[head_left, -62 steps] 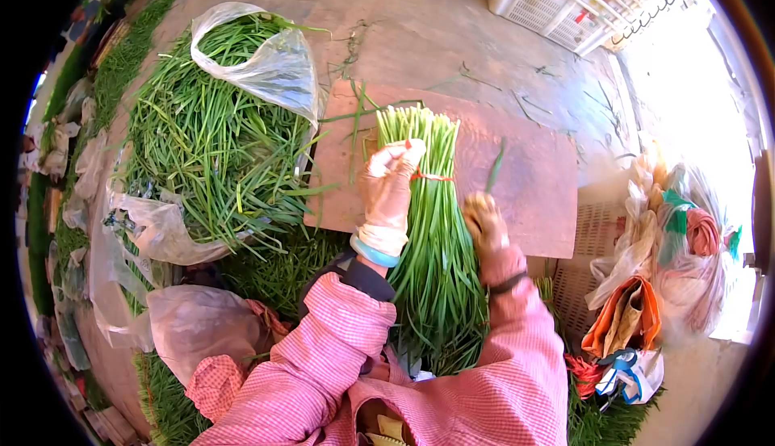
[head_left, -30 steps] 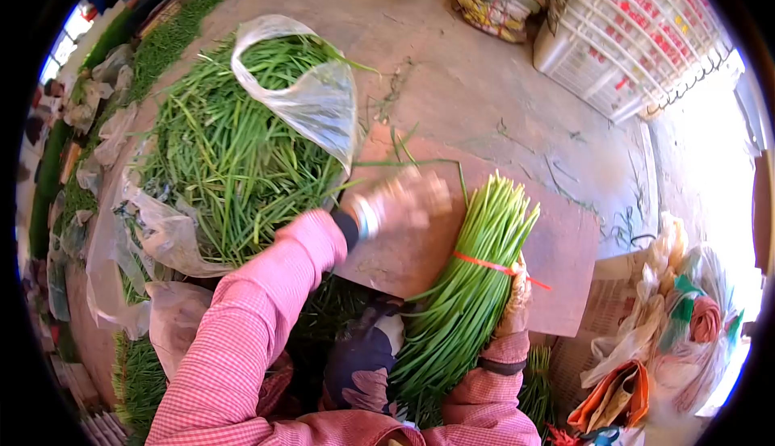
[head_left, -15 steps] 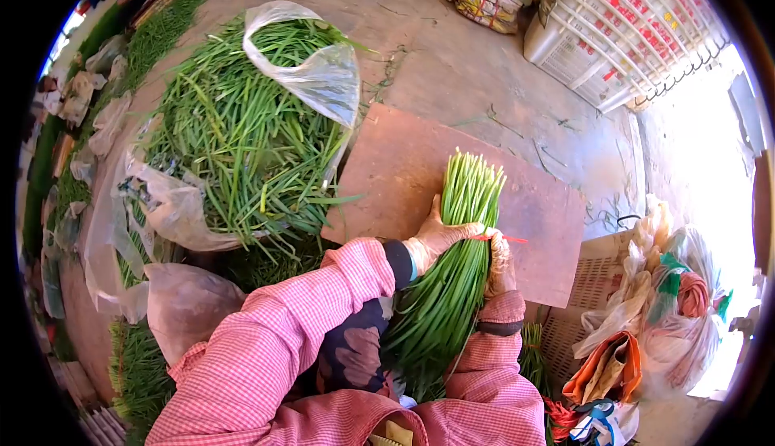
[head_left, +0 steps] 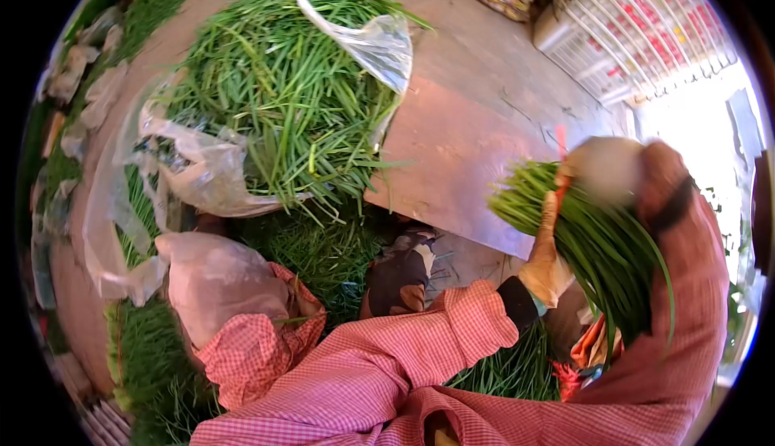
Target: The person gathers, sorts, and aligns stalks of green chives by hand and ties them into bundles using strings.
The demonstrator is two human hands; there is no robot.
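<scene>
1. While the left hand (head_left: pixel 546 267) curls fingers round the green bundle (head_left: pixel 601 244), frame right, I cannot tell how the blurred right hand (head_left: pixel 615 171) grips.
2. Board (head_left: pixel 452 159) at centre is mostly bare; bundle overlaps its edge.

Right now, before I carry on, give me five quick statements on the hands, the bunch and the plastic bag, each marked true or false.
1. The left hand touches the green bunch. True.
2. The bunch lies flat on the floor. False: it is held up off the floor.
3. A red tie shows at the bunch, near the right hand. True.
4. Loose green leaves are heaped in the plastic bag. True.
5. The right hand is inside the bag. False: it is at the bunch.
</scene>
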